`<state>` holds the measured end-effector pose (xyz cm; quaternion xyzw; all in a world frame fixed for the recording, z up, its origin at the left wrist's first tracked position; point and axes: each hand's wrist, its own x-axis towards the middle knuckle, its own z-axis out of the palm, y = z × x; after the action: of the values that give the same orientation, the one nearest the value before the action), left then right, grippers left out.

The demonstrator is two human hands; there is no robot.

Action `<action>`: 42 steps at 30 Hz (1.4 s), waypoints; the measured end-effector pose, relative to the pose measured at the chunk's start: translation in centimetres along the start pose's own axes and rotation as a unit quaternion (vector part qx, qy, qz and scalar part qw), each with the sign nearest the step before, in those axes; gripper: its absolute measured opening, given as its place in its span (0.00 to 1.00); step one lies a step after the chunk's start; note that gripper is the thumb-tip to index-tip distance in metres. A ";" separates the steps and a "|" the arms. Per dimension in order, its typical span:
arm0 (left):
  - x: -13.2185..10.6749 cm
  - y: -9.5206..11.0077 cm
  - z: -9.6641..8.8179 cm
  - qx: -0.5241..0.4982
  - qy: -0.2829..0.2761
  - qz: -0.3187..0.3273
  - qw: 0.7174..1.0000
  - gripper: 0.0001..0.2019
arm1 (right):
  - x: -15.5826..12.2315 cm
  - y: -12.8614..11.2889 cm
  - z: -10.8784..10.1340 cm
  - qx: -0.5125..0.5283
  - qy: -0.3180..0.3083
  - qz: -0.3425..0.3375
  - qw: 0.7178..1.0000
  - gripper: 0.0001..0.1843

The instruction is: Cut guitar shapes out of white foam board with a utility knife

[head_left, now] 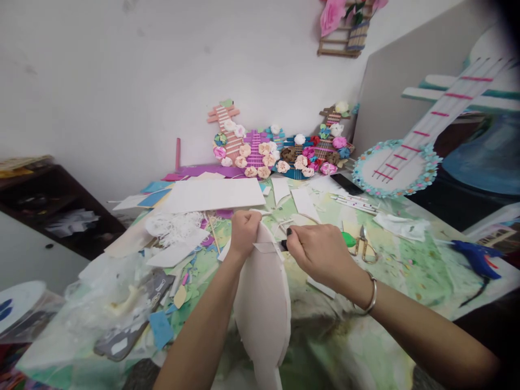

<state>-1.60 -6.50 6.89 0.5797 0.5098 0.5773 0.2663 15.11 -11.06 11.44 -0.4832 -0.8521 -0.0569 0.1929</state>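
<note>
A white lute-shaped foam board piece (263, 298) stretches away from me, with its narrow neck at the bottom of the view and its rounded body beyond. My left hand (245, 230) is closed around the far left edge of the body. In my fist, my right hand (317, 246) holds a utility knife (348, 239), whose green end pokes out beside the hand. The knife's thin blade lies across the far right edge of the board. My fingers hide most of the knife handle. Gold-handled scissors (364, 246) lie just right of my right hand.
Flower-trimmed model lutes (255, 154) line the wall, and a larger white one (402, 157) stands at right. A blue glue gun (477, 257) rests near the right edge. White board sheets (215, 195), shredded paper (174, 227) and scraps cover the left side.
</note>
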 end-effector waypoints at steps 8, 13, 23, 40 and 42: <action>-0.1 0.0 0.0 0.000 -0.001 0.001 1.000 0.16 | 0.4 0.9 0.7 0.005 0.001 0.012 1.000 0.20; 0.0 0.0 -0.1 0.006 0.007 0.001 1.000 0.16 | 0.6 0.3 0.3 0.007 -0.001 -0.001 1.000 0.21; -0.1 -0.1 -0.3 -0.011 0.000 0.005 1.000 0.15 | 1.1 0.5 0.7 0.002 -0.013 0.003 1.000 0.21; 0.7 -4.0 -1.7 -0.014 0.037 -0.046 0.998 0.22 | 1.6 1.0 1.0 0.022 0.012 0.029 0.999 0.20; 1.2 -4.6 -1.3 -0.012 0.052 -0.060 0.997 0.23 | 1.5 1.1 1.0 0.027 0.018 0.025 0.999 0.19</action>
<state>-4.35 -4.26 3.51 0.5142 0.5493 0.5957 0.2809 15.10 -8.97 11.01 -0.4980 -0.8372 -0.0374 0.2228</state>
